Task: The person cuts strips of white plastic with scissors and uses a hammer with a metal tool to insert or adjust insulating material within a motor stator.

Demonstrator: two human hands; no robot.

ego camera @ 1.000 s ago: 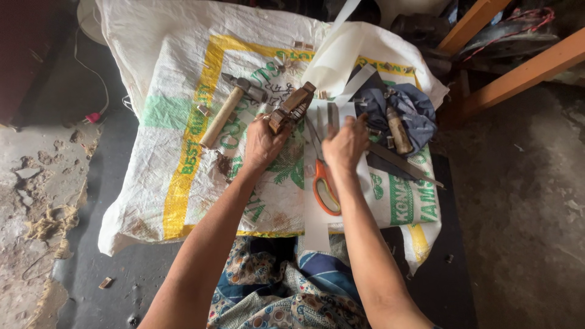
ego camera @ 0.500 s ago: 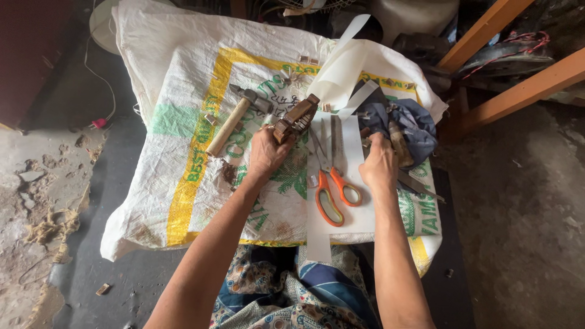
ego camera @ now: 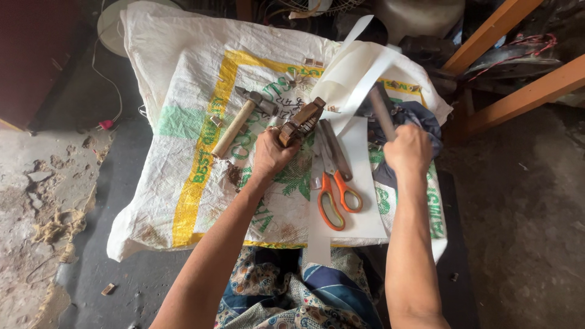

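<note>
My left hand [ego camera: 272,152] grips a brown wooden block-like piece [ego camera: 301,120] and holds it tilted over a white woven sack [ego camera: 183,116]. My right hand [ego camera: 408,149] is closed around the grey handle of a long tool [ego camera: 380,109], lifted upright above a bundle of dark blue cloth [ego camera: 420,116]. The tool's working end is blurred. Orange-handled scissors [ego camera: 335,183] lie between my hands on a white sheet [ego camera: 359,213]. A hammer [ego camera: 241,122] with a wooden handle rests left of my left hand.
Curled white strips of sheet [ego camera: 359,67] lie at the back of the sack. Small metal bits [ego camera: 312,62] sit near the far edge. Orange wooden beams [ego camera: 518,91] cross at the right. A red-plugged cable [ego camera: 103,122] trails on the rough floor at left.
My right hand moved right from the sack's middle to the blue cloth, took a long-handled tool and raised it. My left hand kept its hold on the wooden piece.
</note>
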